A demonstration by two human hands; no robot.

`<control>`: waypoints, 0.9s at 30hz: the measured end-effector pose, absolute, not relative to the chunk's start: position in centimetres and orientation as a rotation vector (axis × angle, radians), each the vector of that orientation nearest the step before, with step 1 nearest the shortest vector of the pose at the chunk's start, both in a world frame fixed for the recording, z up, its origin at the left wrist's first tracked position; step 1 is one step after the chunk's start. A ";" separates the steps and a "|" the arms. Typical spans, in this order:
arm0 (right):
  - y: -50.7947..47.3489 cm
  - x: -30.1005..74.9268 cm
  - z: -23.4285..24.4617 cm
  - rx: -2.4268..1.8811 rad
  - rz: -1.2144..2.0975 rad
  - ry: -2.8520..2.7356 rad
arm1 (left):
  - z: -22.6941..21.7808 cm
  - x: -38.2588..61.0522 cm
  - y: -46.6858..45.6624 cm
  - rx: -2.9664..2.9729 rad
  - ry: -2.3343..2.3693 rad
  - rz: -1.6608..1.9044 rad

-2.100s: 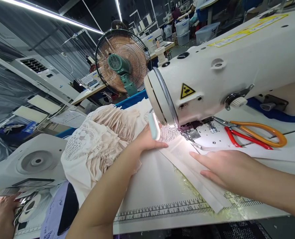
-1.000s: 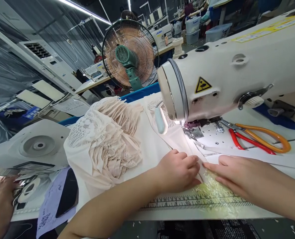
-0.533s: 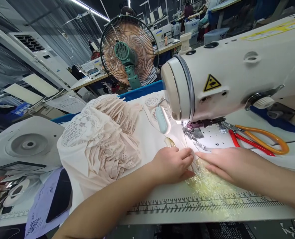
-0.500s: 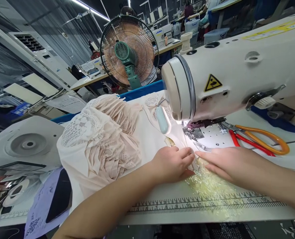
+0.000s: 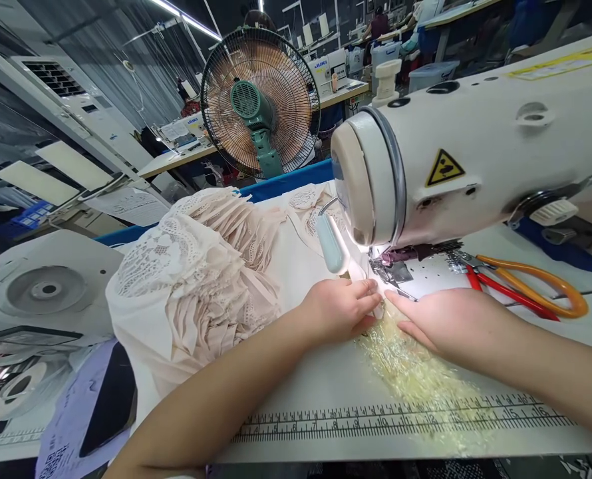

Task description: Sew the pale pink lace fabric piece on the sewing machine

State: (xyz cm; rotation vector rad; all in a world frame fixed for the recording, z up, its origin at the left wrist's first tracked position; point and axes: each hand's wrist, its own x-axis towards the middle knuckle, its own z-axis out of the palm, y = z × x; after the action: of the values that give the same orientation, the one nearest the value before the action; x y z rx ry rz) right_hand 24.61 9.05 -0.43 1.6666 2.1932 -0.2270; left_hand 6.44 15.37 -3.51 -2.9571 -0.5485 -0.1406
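Observation:
Just in front of the sewing machine (image 5: pixel 376 179), my left hand (image 5: pixel 338 309) is closed, its fingertips pinching the edge of a pale fabric piece (image 5: pixel 356 269) that runs to the presser foot (image 5: pixel 383 269). My right hand (image 5: pixel 443 320) lies beside it with fingers stretched out, fingertips on the work right below the foot. Under and between both hands spreads a loose heap of clear yellowish plastic strips (image 5: pixel 416 372), which hides part of the fabric's edge. A grey-blue-handled tool (image 5: pixel 330 245) lies on the fabric just left of the needle area.
A pile of cream lace-trimmed pieces (image 5: pixel 211 266) covers the table's left side. Orange-and-red-handled cutters (image 5: pixel 530 286) lie right of the foot. A printed ruler (image 5: pixel 326 426) runs along the front edge. Behind stands a fan (image 5: pixel 261 100); a dark phone (image 5: pixel 109 406) rests on purple paper.
Both hands have shifted slightly left and up toward the presser foot, still close together. The view has turned a little, so the machine appears farther right.

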 end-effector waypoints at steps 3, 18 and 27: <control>9.1 24.5 -1.1 1.655 -0.165 2.246 | -3.5 6.3 15.9 -2.962 -0.576 -0.161; 6.6 24.9 -3.0 1.680 -0.121 2.407 | -3.2 6.3 18.7 -2.940 -0.770 0.052; 7.1 25.6 -0.4 1.591 -0.450 2.576 | -0.6 6.0 19.7 -2.767 -1.120 0.073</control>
State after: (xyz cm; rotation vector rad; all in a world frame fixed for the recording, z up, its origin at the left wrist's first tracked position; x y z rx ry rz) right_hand 25.55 7.13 -0.43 1.5909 2.5757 -0.4501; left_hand 5.99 19.72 -0.61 -2.7670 -1.1204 0.0733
